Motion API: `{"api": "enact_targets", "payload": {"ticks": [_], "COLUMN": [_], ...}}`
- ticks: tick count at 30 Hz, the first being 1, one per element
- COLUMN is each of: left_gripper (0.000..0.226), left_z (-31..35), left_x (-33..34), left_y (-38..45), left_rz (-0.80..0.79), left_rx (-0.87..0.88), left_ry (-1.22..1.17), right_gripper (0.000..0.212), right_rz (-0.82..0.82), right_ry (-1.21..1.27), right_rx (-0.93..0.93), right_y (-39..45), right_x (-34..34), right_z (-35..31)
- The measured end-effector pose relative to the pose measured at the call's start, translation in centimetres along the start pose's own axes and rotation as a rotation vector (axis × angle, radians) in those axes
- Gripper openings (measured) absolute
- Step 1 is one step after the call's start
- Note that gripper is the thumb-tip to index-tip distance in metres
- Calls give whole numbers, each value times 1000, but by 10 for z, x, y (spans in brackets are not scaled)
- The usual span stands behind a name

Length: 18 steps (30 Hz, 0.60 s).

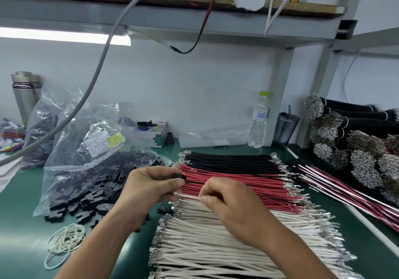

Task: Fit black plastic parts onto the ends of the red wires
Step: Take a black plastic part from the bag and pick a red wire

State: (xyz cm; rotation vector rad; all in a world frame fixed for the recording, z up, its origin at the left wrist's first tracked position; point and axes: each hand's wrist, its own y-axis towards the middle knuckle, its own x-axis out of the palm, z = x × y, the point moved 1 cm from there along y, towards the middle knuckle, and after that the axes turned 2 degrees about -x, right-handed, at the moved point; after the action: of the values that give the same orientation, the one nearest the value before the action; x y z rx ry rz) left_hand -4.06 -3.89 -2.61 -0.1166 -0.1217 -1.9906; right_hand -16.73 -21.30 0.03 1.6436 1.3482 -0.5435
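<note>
The left hand [151, 183] pinches a black part [180, 177] between thumb and fingers, held just above the red wires [237, 183] so its opening faces the right hand. The right hand [228, 203] pinches one white wire [190, 196] near its end, its tip pointing towards the left fingers, likely to steady it for insertion. The wires lie sorted in flat rows on the green worktop [21, 235], black wires [226, 159] farthest, red between, white wires [216, 246] nearest, terminals aligned leftward for easy picking. An open bag [86, 159] spills more black parts beside the left forearm, within reach. Rubber bands [64, 242] lie near it.
</note>
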Motion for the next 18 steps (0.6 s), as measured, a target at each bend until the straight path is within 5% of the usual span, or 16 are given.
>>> {"api": "enact_targets", "payload": {"ticks": [7,18], "left_gripper": [43,42], "left_z": [4,3], "left_x": [0,2], "left_y": [-3,-5], "left_rz": [-46,-65], "left_rx": [2,8], "left_ry": [-41,-58], "right_gripper": [16,13], "right_rz": [377,484], "right_ry": [-98,-70], "right_rx": [-18,-130], "right_y": [11,1], "right_x": [-3,5], "right_z": [14,17]}}
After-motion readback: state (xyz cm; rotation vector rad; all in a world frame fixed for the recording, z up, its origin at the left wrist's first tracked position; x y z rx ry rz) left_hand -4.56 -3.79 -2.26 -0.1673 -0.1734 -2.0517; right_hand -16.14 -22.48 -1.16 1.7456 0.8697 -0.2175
